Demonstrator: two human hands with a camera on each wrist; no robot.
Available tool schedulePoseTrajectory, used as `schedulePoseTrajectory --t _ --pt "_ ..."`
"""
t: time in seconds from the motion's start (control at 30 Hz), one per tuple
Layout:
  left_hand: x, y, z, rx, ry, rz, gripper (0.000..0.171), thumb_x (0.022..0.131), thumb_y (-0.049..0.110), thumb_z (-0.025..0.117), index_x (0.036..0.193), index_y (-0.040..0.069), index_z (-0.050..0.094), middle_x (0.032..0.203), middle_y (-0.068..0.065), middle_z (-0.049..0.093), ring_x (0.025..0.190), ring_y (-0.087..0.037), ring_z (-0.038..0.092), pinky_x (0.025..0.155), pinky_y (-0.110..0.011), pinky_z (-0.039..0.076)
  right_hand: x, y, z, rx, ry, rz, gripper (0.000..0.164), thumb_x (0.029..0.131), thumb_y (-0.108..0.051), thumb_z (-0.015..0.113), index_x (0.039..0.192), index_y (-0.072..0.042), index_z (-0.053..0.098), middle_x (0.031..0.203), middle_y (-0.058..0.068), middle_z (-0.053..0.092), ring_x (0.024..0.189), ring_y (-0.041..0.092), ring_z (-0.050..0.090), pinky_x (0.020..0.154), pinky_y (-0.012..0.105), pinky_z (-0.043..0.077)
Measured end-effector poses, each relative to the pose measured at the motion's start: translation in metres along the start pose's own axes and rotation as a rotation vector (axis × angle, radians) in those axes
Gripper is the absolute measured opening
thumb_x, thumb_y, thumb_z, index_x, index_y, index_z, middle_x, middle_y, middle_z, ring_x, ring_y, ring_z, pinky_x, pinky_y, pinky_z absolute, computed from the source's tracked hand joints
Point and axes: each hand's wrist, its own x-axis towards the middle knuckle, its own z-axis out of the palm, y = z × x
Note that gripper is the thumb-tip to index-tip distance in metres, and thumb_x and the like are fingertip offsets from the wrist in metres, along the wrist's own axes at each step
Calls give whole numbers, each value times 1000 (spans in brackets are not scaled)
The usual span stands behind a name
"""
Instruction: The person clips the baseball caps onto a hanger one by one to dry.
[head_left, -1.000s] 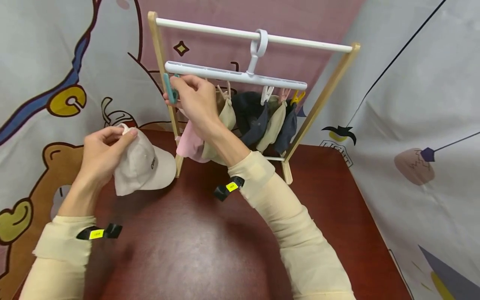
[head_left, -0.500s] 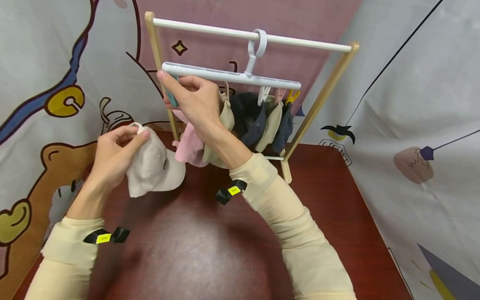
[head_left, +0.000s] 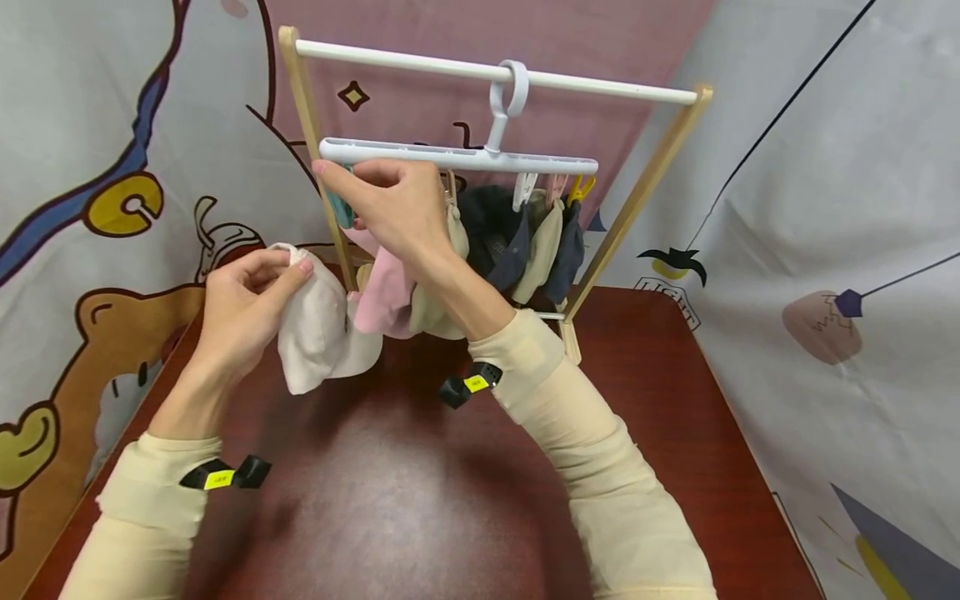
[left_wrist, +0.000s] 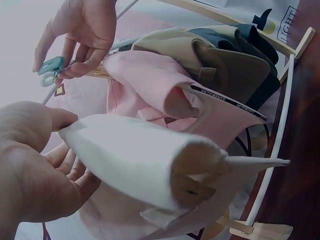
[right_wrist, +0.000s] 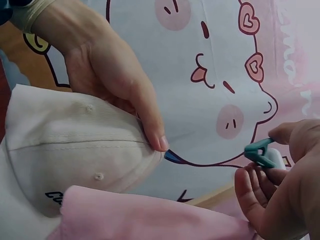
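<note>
In the head view my left hand pinches the top of a white baseball cap between thumb and fingers, with the brim pointing right. My right hand is at the left end of a white clip hanger. It pinches a teal clothespin, which the right wrist view shows between thumb and fingers. The cap's top is below and beside that clothespin. A pink cap hangs just right of the white one, its lettered edge showing in the left wrist view.
The hanger hooks over the white bar of a small wooden rack. Along it, white, pink and yellow clothespins hold beige and dark caps. The rack stands on a reddish-brown table before a printed cloth backdrop.
My left hand has carried the white cap rightward, closer to the pink cap. The hanger's left end has dipped slightly, with my right hand staying on the teal clothespin.
</note>
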Motion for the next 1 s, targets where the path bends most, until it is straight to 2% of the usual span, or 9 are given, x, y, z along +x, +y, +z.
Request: schedulePoseTrajectory --t 0.1,0.2,0.27,0.33,0.43,0.6,0.7,0.93,1.0 --pt "-1 2 4 -15 11 17 9 101 14 84 108 10 80 90 12 79 80 -1 72 69 -12 59 -2 -1 -6 -75 -8 -23 33 95 -45 90 76 -20 83 66 -7 66 67 13 61 58 24 44" --pt "-1 4 8 -20 31 37 8 100 12 84 107 10 81 88 11 80 79 -1 72 69 -12 58 -3 -2 -11 -125 -23 -24 40 95 -46 90 69 -18 78 61 -5 63 62 11 61 55 24 38" --pt "-2 6 11 -18 48 52 8 100 12 85 107 10 81 87 11 80 79 -1 73 69 -12 59 -4 -3 -13 -147 -39 -7 42 95 -47 90 68 -17 78 62 1 68 60 14 69 56 24 44" --pt "-2 6 14 -37 68 69 9 100 10 85 107 8 82 87 10 80 79 -2 73 69 -13 59 -5 -3 -15 -169 -49 12 36 95 -48 90 74 -19 82 70 5 79 66 17 79 60 25 53" --pt "-4 8 19 -36 92 92 10 100 9 84 110 7 82 90 10 80 80 -3 74 71 -13 59 -6 -4 -15 -225 -53 21 30 94 -50 90 81 -23 87 75 3 83 70 18 83 63 27 58" --pt "-7 10 28 7 117 137 14 102 10 82 115 5 80 97 10 79 84 -4 75 77 -13 59 -5 -2 -14 -305 -37 9 29 94 -50 89 79 -25 87 69 -5 81 67 13 82 66 26 57" --pt "-8 11 34 27 125 185 15 102 10 81 115 2 80 103 8 77 87 -4 76 80 -13 60 -5 0 -13 -333 -30 6 29 94 -48 88 77 -26 85 69 -5 82 67 11 82 67 25 54" --pt "-9 6 43 142 169 288 16 102 14 82 111 0 81 102 11 75 84 3 75 74 -10 57 -3 8 -14 -405 -32 -32 30 95 -46 86 71 -28 83 66 -7 78 66 6 74 67 26 50" --pt "-8 4 44 184 186 312 18 103 15 82 111 -1 81 101 8 75 84 6 73 74 -9 56 -3 10 -14 -414 -39 -37 30 96 -46 86 72 -28 83 66 -6 79 65 6 73 67 26 49"
